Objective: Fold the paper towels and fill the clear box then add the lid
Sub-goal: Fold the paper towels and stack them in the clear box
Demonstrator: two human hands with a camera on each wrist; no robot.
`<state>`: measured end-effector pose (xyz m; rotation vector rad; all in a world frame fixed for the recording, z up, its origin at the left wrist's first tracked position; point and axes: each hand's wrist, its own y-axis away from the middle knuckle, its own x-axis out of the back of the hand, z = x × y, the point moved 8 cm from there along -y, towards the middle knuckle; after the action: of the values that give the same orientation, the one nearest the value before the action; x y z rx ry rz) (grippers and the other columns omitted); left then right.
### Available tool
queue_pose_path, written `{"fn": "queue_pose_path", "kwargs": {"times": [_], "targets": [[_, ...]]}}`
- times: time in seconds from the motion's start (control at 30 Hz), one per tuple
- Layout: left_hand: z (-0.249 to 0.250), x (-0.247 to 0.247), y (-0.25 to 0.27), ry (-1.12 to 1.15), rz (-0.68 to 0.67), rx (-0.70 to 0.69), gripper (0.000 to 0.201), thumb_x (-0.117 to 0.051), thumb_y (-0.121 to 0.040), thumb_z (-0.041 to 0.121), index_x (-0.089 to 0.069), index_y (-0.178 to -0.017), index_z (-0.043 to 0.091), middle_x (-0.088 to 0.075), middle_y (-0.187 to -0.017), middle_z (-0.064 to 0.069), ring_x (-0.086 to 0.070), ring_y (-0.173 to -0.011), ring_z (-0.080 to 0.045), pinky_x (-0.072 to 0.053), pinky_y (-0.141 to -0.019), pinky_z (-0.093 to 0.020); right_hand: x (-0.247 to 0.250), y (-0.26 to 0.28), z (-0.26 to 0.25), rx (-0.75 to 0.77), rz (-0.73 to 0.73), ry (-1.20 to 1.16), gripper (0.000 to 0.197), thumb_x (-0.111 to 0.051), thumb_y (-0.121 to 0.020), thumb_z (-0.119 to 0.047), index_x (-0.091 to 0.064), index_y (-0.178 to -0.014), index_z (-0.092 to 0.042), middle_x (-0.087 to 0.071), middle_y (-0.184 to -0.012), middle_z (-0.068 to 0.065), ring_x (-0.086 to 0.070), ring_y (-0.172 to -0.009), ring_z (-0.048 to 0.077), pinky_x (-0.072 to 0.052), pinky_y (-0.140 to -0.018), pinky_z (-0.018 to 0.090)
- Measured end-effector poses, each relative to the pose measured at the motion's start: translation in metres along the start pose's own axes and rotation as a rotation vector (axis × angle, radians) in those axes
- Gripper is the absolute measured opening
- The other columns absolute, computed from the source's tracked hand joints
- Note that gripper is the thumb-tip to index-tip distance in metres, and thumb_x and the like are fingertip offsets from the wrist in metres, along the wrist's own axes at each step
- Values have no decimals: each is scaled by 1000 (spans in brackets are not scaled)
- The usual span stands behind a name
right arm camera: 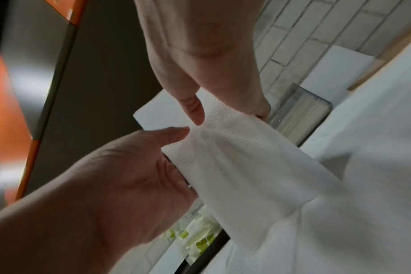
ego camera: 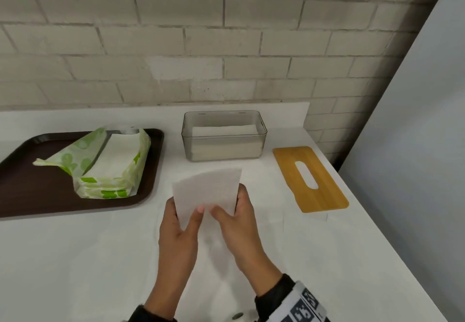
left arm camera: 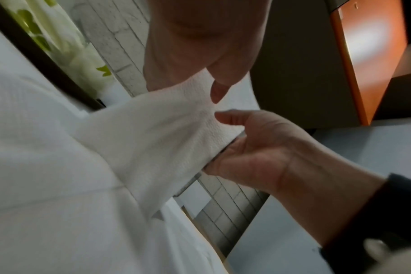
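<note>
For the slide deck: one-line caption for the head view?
Both hands hold a white paper towel before the part-filled clear plastic box.

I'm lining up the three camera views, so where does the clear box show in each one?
Head: the clear box stands at centre, at the back of the counter, holding folded towels.
Left wrist: only a sliver of its edge shows, low at centre, below the right hand.
Right wrist: its corner shows at right of centre.
Shared landmark: the paper towel that both hands hold, seen in every view.
</note>
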<state>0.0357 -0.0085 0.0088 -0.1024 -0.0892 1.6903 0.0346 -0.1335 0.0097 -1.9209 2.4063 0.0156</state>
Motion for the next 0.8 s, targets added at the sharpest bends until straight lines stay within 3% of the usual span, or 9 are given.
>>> {"fn": "queue_pose_path", "kwargs": {"times": [0.17, 0.23, 0.33, 0.37, 0.47, 0.57, 0.7, 0.77, 0.8], "targets": [[0, -5, -5, 0, -53, 74, 15, -55, -93, 20, -55, -103, 32, -60, -90, 22, -58, -82, 3, -42, -66, -13, 14, -6, 10, -116, -137, 241, 51, -58, -84, 0, -39, -119, -31, -56, -108, -10, -57, -102, 9, -49, -84, 18], [7, -1, -10, -1, -44, 67, 16, -56, -93, 22, -56, -107, 30, -59, -90, 24, -57, -83, 3, -43, -69, -15, 46, -14, 6, -143, -161, 388, 49, -58, -81, 4, -44, -116, -27, -54, -103, -5, -55, -94, 12, -48, -72, 17], [12, 8, -18, -7, -38, 54, 13, -58, -91, 25, -59, -97, 37, -62, -93, 24, -58, -91, 0, -45, -79, -26, 117, -28, 8, -249, -190, 774, 42, -63, -81, 0, -50, -114, -21, -53, -105, -2, -51, -81, 9, -43, -61, 15], [11, 10, -20, -6, -43, 57, 14, -59, -91, 25, -59, -94, 38, -63, -94, 23, -60, -92, -3, -46, -81, -29, 142, -31, 12, -312, -191, 936, 43, -66, -81, -3, -49, -117, -20, -53, -109, 0, -52, -85, 11, -45, -65, 18], [6, 10, -22, 8, -71, 80, 11, -60, -90, 25, -63, -96, 34, -68, -98, 16, -64, -95, -11, -49, -84, -34, 198, -29, 33, -496, -239, 1248, 63, -74, -77, -20, -39, -130, -20, -47, -115, -2, -50, -112, 23, -43, -96, 36], [6, 3, -21, 22, -106, 80, 11, -61, -89, 24, -63, -94, 34, -68, -98, 14, -64, -95, -12, -49, -81, -32, 210, -24, 49, -542, -289, 1297, 75, -78, -71, -28, -35, -132, -25, -45, -118, -2, -46, -116, 24, -34, -104, 42], [12, -2, -20, 49, -138, 75, 13, -61, -89, 22, -62, -93, 35, -67, -95, 16, -64, -89, -6, -48, -74, -26, 210, -22, 57, -524, -272, 1387, 54, -74, -75, -23, -41, -117, -28, -49, -119, -4, -43, -113, 22, -22, -100, 41], [13, -1, -20, 58, -135, 70, 13, -61, -88, 21, -63, -97, 31, -68, -94, 16, -65, -85, -2, -48, -70, -22, 210, -22, 55, -478, -250, 1341, 39, -71, -78, -21, -50, -111, -23, -49, -114, -5, -45, -111, 20, -28, -96, 35], [13, 1, -20, 63, -128, 72, 14, -61, -88, 21, -64, -100, 29, -69, -94, 16, -66, -83, -1, -48, -70, -22, 206, -23, 47, -406, -232, 1264, 24, -71, -78, -17, -54, -94, -21, -49, -101, -5, -47, -100, 19, -33, -85, 28]]}}
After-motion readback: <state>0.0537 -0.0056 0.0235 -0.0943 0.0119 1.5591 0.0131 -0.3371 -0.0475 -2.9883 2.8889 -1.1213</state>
